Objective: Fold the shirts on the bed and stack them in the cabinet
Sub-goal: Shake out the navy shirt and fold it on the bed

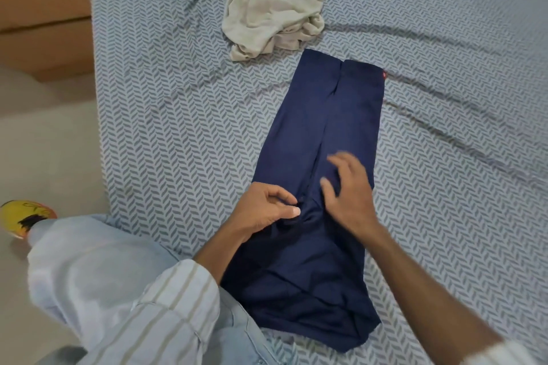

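Observation:
A navy blue shirt [320, 133] lies on the bed [166, 115], folded lengthwise into a long narrow strip with both sides turned in. My left hand [264, 210] pinches a bunched bit of its fabric near the middle seam. My right hand [350, 190] sits over the strip just to the right, fingers spread and blurred, touching or just above the cloth. A crumpled beige shirt [278, 3] lies in a heap further up the bed, beyond the navy strip's far end.
The bed sheet is blue-grey with a herringbone print and several long creases to the right. My knee in light jeans [89, 270] rests at the bed's left edge. A yellow shoe [23, 216] is on the floor. Brown furniture [41, 9] stands at the upper left.

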Tool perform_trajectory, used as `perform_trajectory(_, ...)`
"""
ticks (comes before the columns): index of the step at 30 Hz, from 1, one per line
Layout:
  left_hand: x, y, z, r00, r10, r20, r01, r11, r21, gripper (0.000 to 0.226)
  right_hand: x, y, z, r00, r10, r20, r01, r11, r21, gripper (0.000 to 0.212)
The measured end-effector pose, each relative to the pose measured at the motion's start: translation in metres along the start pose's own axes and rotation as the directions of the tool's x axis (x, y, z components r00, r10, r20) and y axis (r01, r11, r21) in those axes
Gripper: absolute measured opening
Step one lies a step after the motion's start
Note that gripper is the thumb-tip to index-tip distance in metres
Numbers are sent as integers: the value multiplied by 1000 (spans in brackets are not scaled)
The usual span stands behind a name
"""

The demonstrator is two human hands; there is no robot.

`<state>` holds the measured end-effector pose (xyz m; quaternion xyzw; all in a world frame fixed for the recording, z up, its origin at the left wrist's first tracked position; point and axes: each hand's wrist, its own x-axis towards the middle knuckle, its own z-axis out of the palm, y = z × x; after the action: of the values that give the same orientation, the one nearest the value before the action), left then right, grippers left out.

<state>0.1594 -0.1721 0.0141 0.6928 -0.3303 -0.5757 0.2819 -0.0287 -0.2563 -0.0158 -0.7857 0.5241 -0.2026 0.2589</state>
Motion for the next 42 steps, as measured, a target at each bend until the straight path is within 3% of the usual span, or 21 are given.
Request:
perform_trajectory(2, -3, -3, 1, 1000, 12, 10, -14, 972, 233, 30, -62, -10, -4, 993, -111, 26, 112, 994, -6, 39)
perform_trajectory(4, -6, -7, 1, 998, -29, 53, -1, 864, 504, 43, -109, -13, -10, 972, -166, 165, 179, 982, -67, 48)
perform_trajectory(7, -11, -15, 4, 995, -11, 101, -58, 756, 652, 34, -149, -3, -11, 915, -174, 363, 276, 928, -251, 69)
perform_trajectory(9, -15, -19, 5, 992, 65, 107, -118, 779, 616, 20, -160, 4, -8, 902, -142, 407, 290, 899, -329, 69)
perform_trajectory(11, -22, -18, 5, 997, 55, 47, -70, 907, 415, 21, -166, 8, -5, 916, -143, 374, 276, 902, -333, 60)
perform_trajectory(13, -27, -17, 5, 998, -66, -21, 67, 994, 91, 18, -169, 5, -4, 939, -158, 304, 245, 930, -274, 55)
perform_trajectory(15, -31, -20, 6, 978, -199, -61, 188, 970, -156, 14, -170, -1, -5, 958, -172, 229, 222, 952, -212, 50)
perform_trajectory(16, -33, -24, 5, 970, -232, -69, 215, 957, -196, 14, -171, -4, -5, 959, -179, 221, 225, 954, -200, 49)
perform_trajectory(20, -44, -46, 2, 971, -224, -86, 215, 971, -107, 15, -175, -3, 1, 935, -154, 321, 253, 921, -295, 59)
perform_trajectory(22, -47, -53, 0, 973, -213, -87, 205, 974, -93, 27, -177, 1, 6, 930, -138, 340, 249, 919, -307, 64)
perform_trajectory(27, -45, -56, -3, 974, -118, -192, 120, 993, -1, 39, -186, 5, 3, 948, -186, 259, 265, 910, -318, 76)
perform_trajectory(33, -43, -67, -4, 990, -19, -142, 43, 984, 171, 54, -216, 39, -1, 987, -96, 130, 145, 878, -456, 96)
perform_trajectory(38, -47, -75, -3, 993, 71, -96, -30, 926, 377, 58, -231, 47, -9, 977, -103, 186, 169, 907, -385, 66)
perform_trajectory(42, -38, -67, -5, 987, 137, -84, -77, 861, 502, 43, -196, 36, -33, 980, -128, 153, 145, 984, -104, 35)
